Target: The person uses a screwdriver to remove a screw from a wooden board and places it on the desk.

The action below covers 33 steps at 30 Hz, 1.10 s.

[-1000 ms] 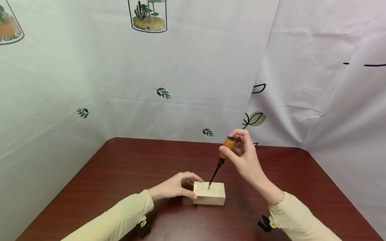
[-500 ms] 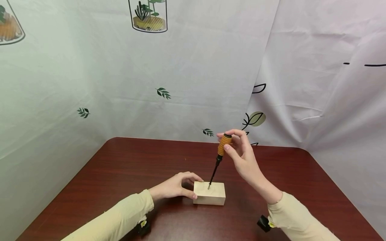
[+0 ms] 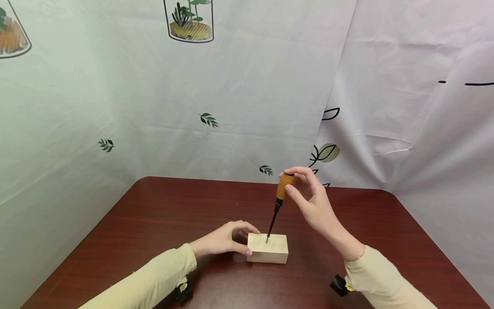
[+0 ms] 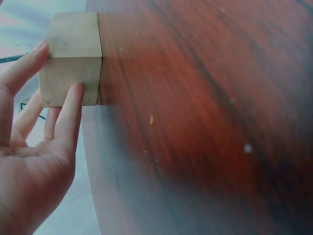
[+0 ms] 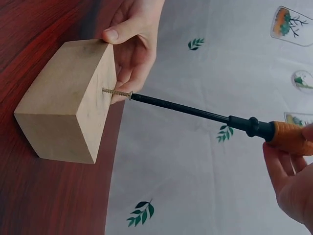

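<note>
A pale wooden block [image 3: 267, 256] lies on the table, its left end pinched between the thumb and fingers of my left hand [image 3: 225, 239]. From the block's top face rises a brass-coloured screw [image 5: 116, 92], partly sunk, with much of its thread showing. My right hand [image 3: 315, 206] holds a screwdriver [image 3: 284, 187] by its orange handle, thumb on one side and fingers on the other. Its black shaft [image 5: 181, 108] leans a little to the right in the head view, and the tip meets the screw head. In the left wrist view, fingers press the block's end [image 4: 68, 78].
The dark red wooden table [image 3: 173, 201] has rounded far corners. Behind and beside it hangs a pale sheet [image 3: 247, 86] printed with leaves and jars. A black wrist device [image 3: 339, 285] hangs under the right sleeve.
The screwdriver handle has swung left and stands more upright, and my right fingers have shifted around it. The block and my left hand have stayed in place.
</note>
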Available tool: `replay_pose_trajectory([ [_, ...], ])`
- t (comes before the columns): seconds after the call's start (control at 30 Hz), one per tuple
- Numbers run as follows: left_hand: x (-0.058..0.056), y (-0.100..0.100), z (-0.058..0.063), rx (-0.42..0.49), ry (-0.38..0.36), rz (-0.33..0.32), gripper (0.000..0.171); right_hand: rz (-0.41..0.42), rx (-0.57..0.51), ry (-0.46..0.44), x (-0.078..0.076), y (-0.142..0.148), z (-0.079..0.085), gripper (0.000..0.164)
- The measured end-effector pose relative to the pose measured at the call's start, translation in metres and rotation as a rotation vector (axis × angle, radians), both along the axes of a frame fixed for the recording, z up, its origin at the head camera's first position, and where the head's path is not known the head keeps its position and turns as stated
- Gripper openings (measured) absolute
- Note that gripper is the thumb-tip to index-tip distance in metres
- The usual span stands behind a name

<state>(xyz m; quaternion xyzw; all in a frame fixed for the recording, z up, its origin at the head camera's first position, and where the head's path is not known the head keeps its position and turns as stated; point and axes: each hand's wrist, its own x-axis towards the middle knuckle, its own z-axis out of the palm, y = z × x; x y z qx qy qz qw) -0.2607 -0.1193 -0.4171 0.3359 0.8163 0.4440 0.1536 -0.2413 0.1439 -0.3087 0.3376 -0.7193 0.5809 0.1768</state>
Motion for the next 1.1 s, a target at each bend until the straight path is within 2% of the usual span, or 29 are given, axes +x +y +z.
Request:
replay_pose_trajectory([
  [0.17, 0.0003, 0.0002, 0.0002, -0.004, 0.000, 0.000, 0.048, 0.059, 0.006, 0.015, 0.0013, -0.0010, -0.0017, 0.033],
  [0.37, 0.0008, 0.0005, 0.0009, 0.004, -0.011, -0.001, 0.048, -0.010, -0.031, -0.026, 0.0037, -0.0061, -0.0037, 0.040],
  [0.5, 0.0008, 0.0003, 0.0009, 0.007, -0.015, -0.002, 0.048, -0.011, -0.035, -0.048, 0.0048, -0.0082, -0.0028, 0.045],
  [0.8, 0.0006, -0.0006, -0.0001, 0.006, -0.021, 0.000, 0.048, 0.012, -0.031, -0.010, 0.0033, -0.0080, -0.0053, 0.038],
  [1.03, 0.0003, -0.0007, -0.0005, 0.010, -0.024, 0.001, 0.048, 0.066, -0.007, 0.000, 0.0067, -0.0090, -0.0060, 0.035],
  [1.1, 0.0004, -0.0006, -0.0007, 0.011, -0.021, 0.001, 0.049, 0.042, -0.005, -0.001, 0.0078, -0.0095, -0.0065, 0.037],
])
